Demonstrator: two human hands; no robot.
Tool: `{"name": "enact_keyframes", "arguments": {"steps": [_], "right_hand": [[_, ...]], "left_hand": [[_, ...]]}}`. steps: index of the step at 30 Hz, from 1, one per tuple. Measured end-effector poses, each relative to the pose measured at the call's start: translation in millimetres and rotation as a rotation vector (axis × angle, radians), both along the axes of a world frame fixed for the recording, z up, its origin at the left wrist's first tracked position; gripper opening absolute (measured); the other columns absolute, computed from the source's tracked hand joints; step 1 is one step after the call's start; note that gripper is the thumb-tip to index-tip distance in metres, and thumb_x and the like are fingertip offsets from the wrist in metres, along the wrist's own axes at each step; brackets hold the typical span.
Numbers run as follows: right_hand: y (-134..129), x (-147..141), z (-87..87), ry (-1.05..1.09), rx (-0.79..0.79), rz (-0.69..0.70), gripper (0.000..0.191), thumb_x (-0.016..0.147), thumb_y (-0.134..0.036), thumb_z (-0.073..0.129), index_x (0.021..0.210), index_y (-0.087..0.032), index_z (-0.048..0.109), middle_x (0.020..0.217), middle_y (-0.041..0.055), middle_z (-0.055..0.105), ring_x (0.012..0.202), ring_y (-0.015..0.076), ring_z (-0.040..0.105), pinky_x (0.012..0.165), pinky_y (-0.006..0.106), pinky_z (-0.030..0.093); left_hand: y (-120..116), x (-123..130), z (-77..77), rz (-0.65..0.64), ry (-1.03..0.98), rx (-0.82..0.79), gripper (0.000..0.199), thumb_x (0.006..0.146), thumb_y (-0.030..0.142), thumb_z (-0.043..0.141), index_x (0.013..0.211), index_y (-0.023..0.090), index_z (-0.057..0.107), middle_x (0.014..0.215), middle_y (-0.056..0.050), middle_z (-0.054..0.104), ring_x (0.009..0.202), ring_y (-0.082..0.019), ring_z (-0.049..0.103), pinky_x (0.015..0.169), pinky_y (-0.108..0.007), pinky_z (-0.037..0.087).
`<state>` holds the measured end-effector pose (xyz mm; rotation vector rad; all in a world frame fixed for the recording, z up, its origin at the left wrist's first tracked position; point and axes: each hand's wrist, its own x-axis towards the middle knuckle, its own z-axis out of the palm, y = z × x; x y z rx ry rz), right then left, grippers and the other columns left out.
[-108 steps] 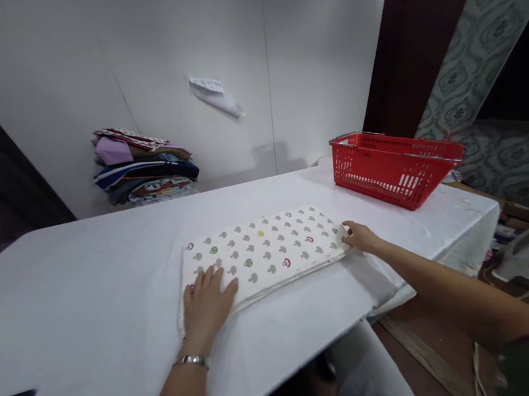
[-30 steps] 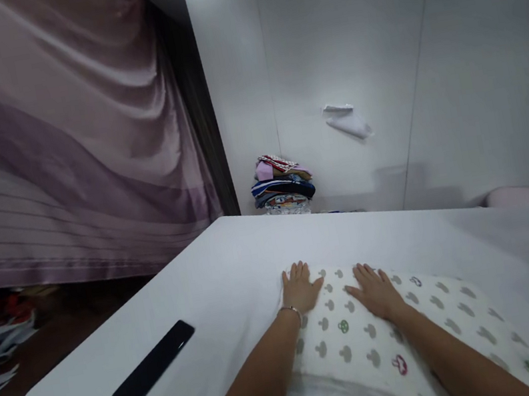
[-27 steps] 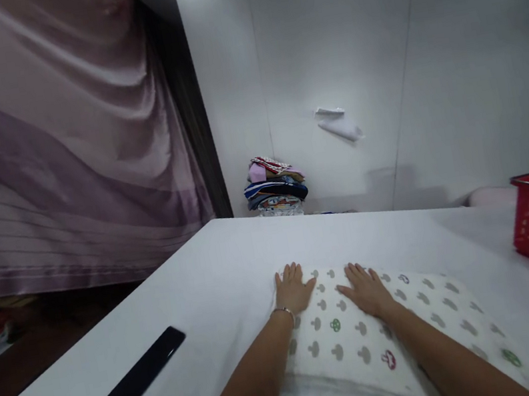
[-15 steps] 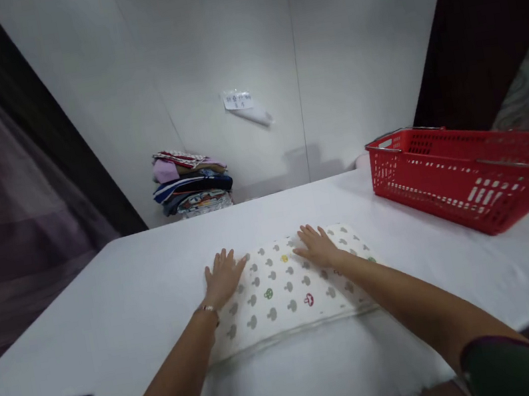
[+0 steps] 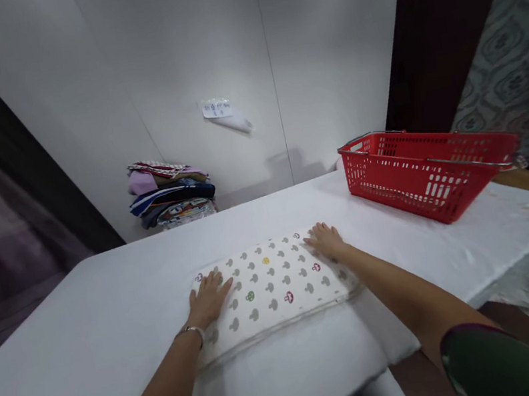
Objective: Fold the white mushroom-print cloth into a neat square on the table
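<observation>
Both hands, left (image 5: 209,300) and right (image 5: 327,241), lie apart, palms down near opposite ends of the mushroom-print cloth (image 5: 279,283), lower centre on the worktop (image 5: 94,334), probably to keep its folded layers flat.

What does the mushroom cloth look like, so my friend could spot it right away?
Find the white table, then look left of the red basket. The folded cloth lies flat under the left hand and right hand. Unlike the colourful fabric pile by the wall, it's off-white with grey mushrooms, plus a few in red, green or yellow.
</observation>
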<state>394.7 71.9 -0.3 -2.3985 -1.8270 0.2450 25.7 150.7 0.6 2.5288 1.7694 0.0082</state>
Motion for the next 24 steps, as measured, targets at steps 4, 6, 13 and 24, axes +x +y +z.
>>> {"name": "enact_keyframes", "arguments": {"steps": [4,6,13,24], "right_hand": [[-18,15,-13.1,0.020,0.066,-0.049,0.074,0.089,-0.058,0.026,0.145,-0.009,0.023,0.154,0.0138,0.011,0.141,0.0265,0.006,0.110,0.045,0.009],[-22,18,-18.9,0.115,0.066,-0.058,0.073,0.088,-0.057,0.033,0.144,-0.011,0.025,0.154,0.0123,0.010,0.140,0.0264,0.008,0.110,0.043,0.012],[-23,50,-5.9,0.434,0.202,-0.203,0.056,0.091,-0.045,0.038,0.136,-0.012,0.043,0.146,0.0118,0.035,0.134,0.0200,0.032,0.106,0.029,0.026],[4,78,-1.9,0.565,0.240,-0.418,0.021,0.077,-0.018,0.056,0.091,-0.014,0.071,0.078,0.0066,0.071,0.066,0.0141,0.065,0.060,0.019,0.046]], "left_hand": [[-20,-10,-2.7,0.015,-0.001,0.052,0.060,0.090,0.048,0.023,0.145,0.023,0.027,0.153,-0.007,0.018,0.141,-0.027,0.012,0.108,-0.055,0.016],[-28,-11,-4.8,0.046,-0.013,0.018,0.063,0.090,0.052,0.022,0.146,0.023,0.023,0.153,-0.006,0.017,0.141,-0.026,0.012,0.109,-0.054,0.015],[-32,-24,-7.7,0.014,0.032,0.035,0.050,0.092,0.032,0.026,0.140,0.024,0.037,0.152,-0.007,0.024,0.140,-0.027,0.016,0.106,-0.054,0.023],[-58,-49,-24.1,0.098,-0.025,0.034,0.055,0.088,0.041,0.031,0.141,0.025,0.036,0.149,-0.009,0.029,0.137,-0.027,0.024,0.102,-0.055,0.027]]}}
